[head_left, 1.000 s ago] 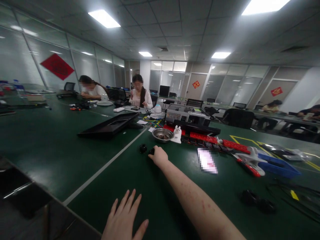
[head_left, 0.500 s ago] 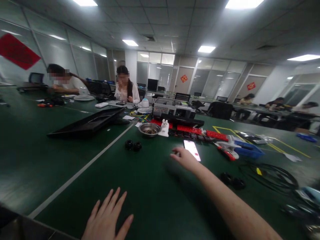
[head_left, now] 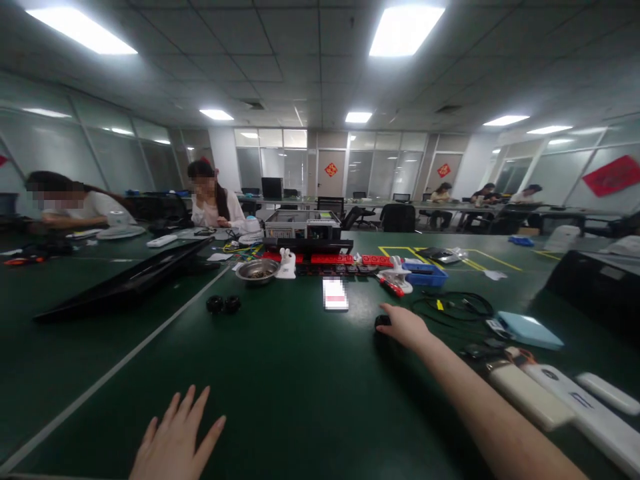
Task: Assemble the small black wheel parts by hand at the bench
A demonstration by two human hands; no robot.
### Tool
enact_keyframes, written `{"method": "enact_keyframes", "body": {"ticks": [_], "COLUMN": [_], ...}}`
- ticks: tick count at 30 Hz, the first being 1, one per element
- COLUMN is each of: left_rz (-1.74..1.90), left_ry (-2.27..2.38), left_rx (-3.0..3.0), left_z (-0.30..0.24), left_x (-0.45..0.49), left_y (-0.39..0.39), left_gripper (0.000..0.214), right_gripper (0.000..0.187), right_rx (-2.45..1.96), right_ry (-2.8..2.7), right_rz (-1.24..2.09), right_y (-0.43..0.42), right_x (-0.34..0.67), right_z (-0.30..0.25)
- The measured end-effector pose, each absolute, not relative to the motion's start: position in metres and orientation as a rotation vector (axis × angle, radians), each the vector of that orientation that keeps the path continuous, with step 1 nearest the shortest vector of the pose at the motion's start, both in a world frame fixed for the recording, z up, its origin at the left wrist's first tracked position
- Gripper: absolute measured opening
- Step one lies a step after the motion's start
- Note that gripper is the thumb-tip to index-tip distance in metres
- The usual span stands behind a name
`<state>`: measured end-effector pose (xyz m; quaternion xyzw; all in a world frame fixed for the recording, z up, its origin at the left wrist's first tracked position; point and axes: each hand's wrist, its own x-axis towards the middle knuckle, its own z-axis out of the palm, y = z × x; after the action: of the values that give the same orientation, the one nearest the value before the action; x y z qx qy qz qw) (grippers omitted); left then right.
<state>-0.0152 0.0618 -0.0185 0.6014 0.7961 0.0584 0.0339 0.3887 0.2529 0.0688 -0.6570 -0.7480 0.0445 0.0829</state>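
My left hand [head_left: 173, 437] lies flat on the green table with its fingers spread, holding nothing. My right hand [head_left: 407, 327] reaches out to the right of centre, its thumb and fingers closed around a small black round piece [head_left: 382, 323] on the tabletop. The palm hides part of this piece, and anything beside it. A similar pair of black round pieces [head_left: 223, 305] sits to the left. Between the pair and my right hand lies a phone [head_left: 335, 293] with a lit screen.
Behind are a metal bowl [head_left: 257, 271] of small parts, a white rabbit-shaped stand [head_left: 287, 264], red strips [head_left: 333, 259] and a blue tray [head_left: 425, 273]. A black panel [head_left: 130, 280] leans at left. Cables [head_left: 455, 305], a light-blue box [head_left: 530, 330] and white devices [head_left: 575, 400] occupy the right. People sit beyond.
My right hand has moved from beside the phone rightward to the black round piece and closed on it. The view has turned right; my left hand stays spread on the table.
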Motion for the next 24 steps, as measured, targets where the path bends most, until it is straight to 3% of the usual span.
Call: {"method": "enact_keyframes", "body": {"ticks": [4,10,14,19,21,24], "left_rz": [0.239,0.667,0.754,0.797,0.857,0.830], "left_ry": [2.427,2.164,1.996,1.603,1.560,1.597], "left_rx": [1.818,1.879,1.955,2.200,2.312,2.321], "left_z": [-0.010,0.016,0.053,0.084,0.084,0.072], "left_x": [0.002,0.033,0.071,0.132,0.154,0.179], "left_y": [0.055,0.057,0.082,0.132,0.152,0.175], "left_gripper": [0.066,0.052,0.049,0.050,0.053,0.044], "right_gripper": [0.025,0.033,0.035,0.025,0.024,0.038], "right_rx": [-1.899,-1.470,-0.999,-0.883,-0.975,-1.275], "right_ry": [-2.262,-2.457,-2.461,-1.616,-1.273,-1.065], "right_rz": [0.179,0.285,0.744,1.669,1.765,1.721], "right_y": [0.258,0.210,0.180,0.188,0.197,0.210], "right_x": [0.363,0.302,0.282,0.290,0.298,0.308], "right_z": [0.071,0.060,0.055,0.056,0.053,0.044]}}
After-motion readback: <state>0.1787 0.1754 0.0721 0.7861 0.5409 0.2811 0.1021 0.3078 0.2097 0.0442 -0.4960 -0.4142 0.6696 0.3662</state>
